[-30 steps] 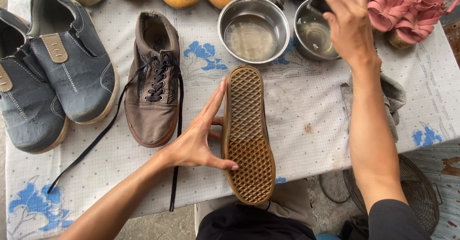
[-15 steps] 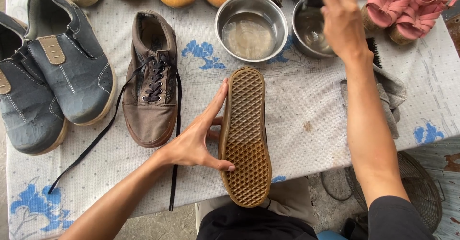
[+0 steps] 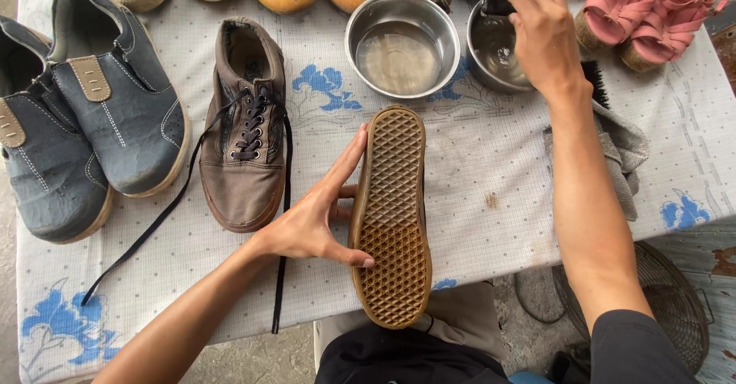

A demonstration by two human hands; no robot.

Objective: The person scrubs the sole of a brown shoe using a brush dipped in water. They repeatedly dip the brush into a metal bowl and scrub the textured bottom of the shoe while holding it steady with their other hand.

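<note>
Left fingers (image 3: 349,162) spread against upturned shoe (image 3: 389,215)

Cloth-covered table (image 3: 491,200): shoes (image 3: 244,131), two steel bowls (image 3: 402,43), grey rag (image 3: 622,150).

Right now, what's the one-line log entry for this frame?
left hand: holds upturned shoe sole-up | right hand: dips dark brush in right steel bowl | beside: laced brown shoe

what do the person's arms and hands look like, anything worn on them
Both are bare. The left hand and its forearm show no sleeve, glove, watch or ring. The right hand is bare as well, with no glove or wristband; its arm is uncovered up to a short dark sleeve near the shoulder. No jewellery or markings can be seen on the fingers.
</note>
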